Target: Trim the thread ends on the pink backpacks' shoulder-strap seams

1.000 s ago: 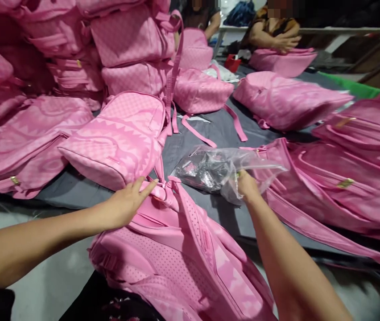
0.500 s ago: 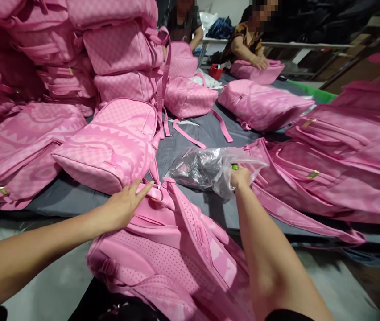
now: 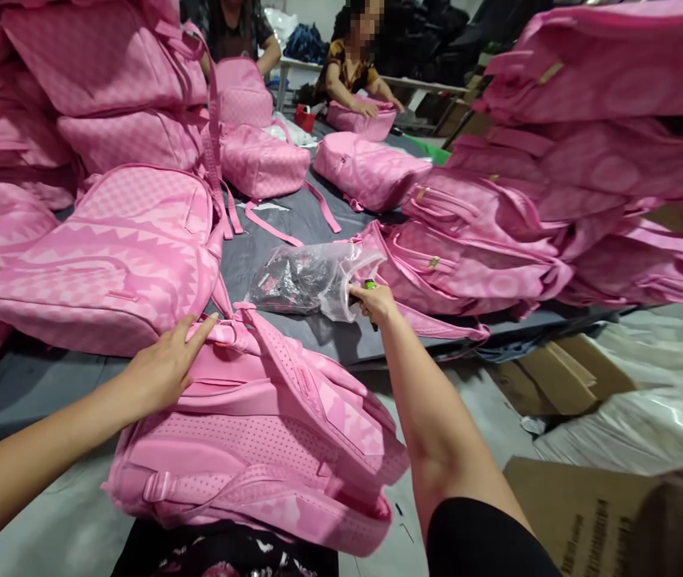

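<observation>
A pink backpack [image 3: 281, 433] lies at the table's near edge and over my lap, its dotted back panel and straps facing up. On its top edge, near the handle, rests my left hand [image 3: 164, 361], fingers spread. My right hand [image 3: 371, 303] is closed around a small green and black tool [image 3: 370, 285], at the open mouth of a clear plastic bag [image 3: 299, 276] with dark contents. The exact kind of tool is hard to make out. Left of the plastic bag, another pink backpack [image 3: 113, 248] lies with its patterned front up.
Stacks of pink backpacks stand at left [image 3: 119, 64] and right [image 3: 618, 80]. More lie across the grey table [image 3: 251, 232]. Two people work at the far side, one with hands on a pink bag [image 3: 362, 120]. Cardboard boxes [image 3: 582, 497] and white sacks [image 3: 648, 425] sit low at right.
The view has swung right, showing boxes and sacks. My right hand has drawn back slightly at the plastic bag's mouth, exposing more of the tool. My left hand remains on the backpack.
</observation>
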